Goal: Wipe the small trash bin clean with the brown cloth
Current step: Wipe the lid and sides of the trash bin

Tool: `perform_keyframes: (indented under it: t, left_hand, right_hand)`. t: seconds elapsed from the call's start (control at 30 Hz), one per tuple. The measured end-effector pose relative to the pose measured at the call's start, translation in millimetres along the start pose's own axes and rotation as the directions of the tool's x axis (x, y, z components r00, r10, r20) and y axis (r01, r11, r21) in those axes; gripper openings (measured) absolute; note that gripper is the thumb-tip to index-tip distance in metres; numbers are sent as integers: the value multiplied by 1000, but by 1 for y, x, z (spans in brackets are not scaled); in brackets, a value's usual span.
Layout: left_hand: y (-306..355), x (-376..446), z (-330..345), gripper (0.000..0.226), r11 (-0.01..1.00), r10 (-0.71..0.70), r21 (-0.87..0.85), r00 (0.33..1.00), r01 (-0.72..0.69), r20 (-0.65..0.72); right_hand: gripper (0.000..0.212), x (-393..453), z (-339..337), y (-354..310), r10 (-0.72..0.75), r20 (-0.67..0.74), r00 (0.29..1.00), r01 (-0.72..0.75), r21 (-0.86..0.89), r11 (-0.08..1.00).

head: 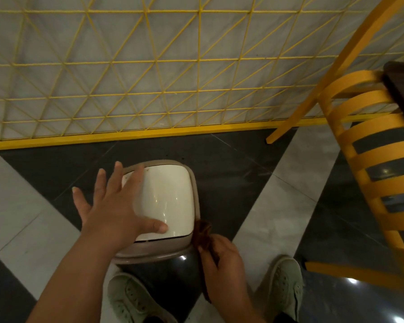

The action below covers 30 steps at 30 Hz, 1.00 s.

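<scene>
The small trash bin [163,206] stands on the floor between the person's shoes. The left hand [117,206] lies spread flat on its lid, while the right hand [222,259] pinches the brown cloth [202,231] against the rim. A hard swipe could tip the bin (it looks light), or the loosely bunched cloth could slip free.

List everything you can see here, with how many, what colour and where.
small plastic trash bin: one, taupe rim, cream lid, centre floor
brown cloth: one, at bin's right rim
yellow lattice screen: one, behind bin
yellow slatted wooden chair: one, right
dark tabletop: one, far right
tiled floor: black and pale grey
pale green shoes: two, bottom
left hand: open, spread over lid
right hand: fingers gripping cloth
</scene>
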<state>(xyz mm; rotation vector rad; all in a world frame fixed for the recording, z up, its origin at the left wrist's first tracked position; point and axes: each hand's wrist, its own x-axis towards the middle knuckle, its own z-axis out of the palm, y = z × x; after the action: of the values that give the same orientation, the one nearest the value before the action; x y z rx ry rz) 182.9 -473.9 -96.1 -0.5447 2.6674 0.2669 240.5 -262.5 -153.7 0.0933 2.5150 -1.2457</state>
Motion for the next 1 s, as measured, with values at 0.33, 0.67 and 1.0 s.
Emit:
perform_keyframes:
  t: [0.33,0.67,1.0]
  left_hand:
    - [2,-15,-1,119,999,4,32,999,-5,33]
    - [2,-11,5,119,998,0,69,1000,-2,24]
    - [1,-11,3,119,999,-11,51,999,8,47]
  right_hand:
    - [25,13,-1,-25,-133,-124,983,147,111,983]
    - [19,115,3,-69,-15,-48,999,27,249,968]
    - [15,21,28,-15,158,-8,987,-156,126,980]
